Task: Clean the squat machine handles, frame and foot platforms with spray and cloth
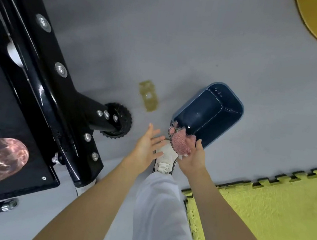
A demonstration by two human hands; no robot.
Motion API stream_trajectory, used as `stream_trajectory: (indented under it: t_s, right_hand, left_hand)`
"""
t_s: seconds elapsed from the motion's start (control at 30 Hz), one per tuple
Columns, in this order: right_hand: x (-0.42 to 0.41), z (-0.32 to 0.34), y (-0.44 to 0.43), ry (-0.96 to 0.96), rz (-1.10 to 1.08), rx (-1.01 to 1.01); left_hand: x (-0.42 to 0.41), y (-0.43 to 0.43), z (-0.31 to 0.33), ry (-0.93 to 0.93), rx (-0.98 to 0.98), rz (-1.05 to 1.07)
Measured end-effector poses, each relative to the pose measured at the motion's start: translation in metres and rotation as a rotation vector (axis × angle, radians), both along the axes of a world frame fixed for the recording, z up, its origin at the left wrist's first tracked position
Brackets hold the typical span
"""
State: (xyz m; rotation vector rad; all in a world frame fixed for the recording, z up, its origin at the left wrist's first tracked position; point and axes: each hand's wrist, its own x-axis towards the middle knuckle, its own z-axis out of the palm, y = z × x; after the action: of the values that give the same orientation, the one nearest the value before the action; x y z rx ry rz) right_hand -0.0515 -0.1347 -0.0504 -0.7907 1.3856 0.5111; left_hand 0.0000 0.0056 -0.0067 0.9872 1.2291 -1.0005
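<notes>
We judge this the cloth-fetching step: the grip of our right hand (192, 159) pinches the pink knitted cloth (180, 142) over a corner of the dark blue plastic tub (240, 111) (left hand (147, 144) spread, empty), so next comes wiping the black steel frame (46, 80).

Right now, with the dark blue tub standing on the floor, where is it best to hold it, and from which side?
Probably by the long rim on the left side of the dark blue tub, coming from the left with the free left hand, fingers hooked over the edge. It stands open side up and that rim is bare; the right hand holds the pink cloth over the near corner.
</notes>
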Motion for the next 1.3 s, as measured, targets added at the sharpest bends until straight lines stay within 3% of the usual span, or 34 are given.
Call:
stream_trajectory:
  t_s: [0.03, 0.2, 0.3, 0.4, 0.57, 0.63, 0.73, 0.87, 1.0, 1.07, 1.17, 1.3]
  right_hand:
    - [0.002, 0.003, 0.001, 0.034, -0.063, 0.030]
    - [-0.004, 0.015, 0.000, 0.228, 0.022, -0.074]
    - [0.010, 0.040, 0.005, 0.320, 0.090, -0.330]
    - [0.024, 0.070, 0.013, 0.262, 0.342, -0.583]
    - [0.038, 0.123, 0.044, 0.161, 0.555, -0.654]
    - [0.040, 0.155, 0.063, 0.048, 0.593, -0.617]
    - [0.035, 0.197, 0.095, -0.102, 0.804, -0.575]
    - [0.028, 0.247, 0.141, -0.158, 1.060, -0.523]
    - [0.023, 0.289, 0.192, -0.142, 1.335, -0.639]
    - [0.021, 0.302, 0.216, -0.146, 1.363, -0.672]
    - [0.019, 0.308, 0.248, -0.190, 1.312, -0.615]
    - [0.014, 0.307, 0.272, -0.280, 1.351, -0.613]
  left_hand:
    - [-0.001, 0.001, 0.001, -0.004, -0.006, 0.004]
    - [-0.002, 0.006, 0.010, -0.004, -0.002, -0.008]
    - [-0.002, 0.005, 0.028, -0.043, 0.022, -0.077]
    - [-0.001, 0.003, 0.056, -0.076, 0.084, -0.149]
    - [-0.002, 0.012, 0.113, -0.201, 0.124, -0.232]
    - [-0.010, 0.026, 0.143, -0.367, 0.311, -0.352]
    - [-0.024, 0.062, 0.188, -0.690, 0.750, -0.637]
    - [-0.044, 0.121, 0.232, -0.986, 1.246, -0.950]
    - [-0.060, 0.194, 0.272, -1.123, 1.592, -0.948]
    - [-0.065, 0.224, 0.286, -1.136, 1.677, -0.887]
    - [-0.067, 0.259, 0.286, -0.906, 1.656, -0.682]
    - [-0.062, 0.285, 0.282, -0.631, 1.087, -0.214]
